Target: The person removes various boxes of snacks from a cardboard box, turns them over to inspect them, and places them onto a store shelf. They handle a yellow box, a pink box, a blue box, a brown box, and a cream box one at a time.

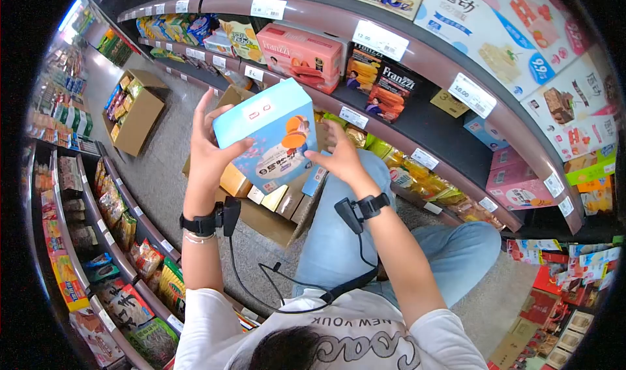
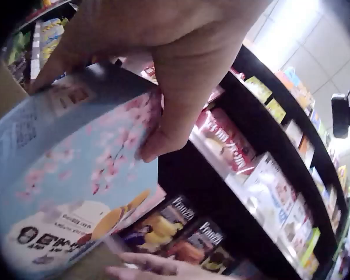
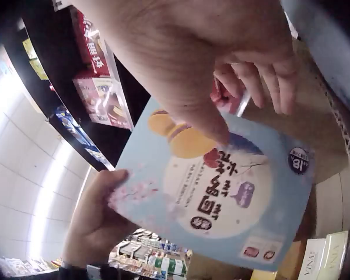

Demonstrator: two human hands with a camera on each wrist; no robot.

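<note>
A light blue snack box [image 1: 274, 132] with pink blossoms and round orange cakes printed on it is held tilted above an open carton. My left hand [image 1: 210, 145] grips its left side, thumb on the printed front and fingers round the far edge. In the left wrist view the thumb of the left hand [image 2: 181, 76] presses near the corner of the box [image 2: 99, 151]. At the opposite edge is my right hand [image 1: 340, 158], its thumb tip at the front and its fingers loosely spread beyond the edge, as the right wrist view shows of the right hand [image 3: 221, 64].
Below the held box stands an open cardboard carton [image 1: 277, 230] of boxes, beside the person's bent knee. Shelves on the right carry a pink Franzzi box [image 1: 303, 54] and dark Franzzi boxes [image 1: 391, 93]. Another filled carton [image 1: 140, 125] sits farther down the aisle. Left shelves hold bagged snacks [image 1: 120, 301].
</note>
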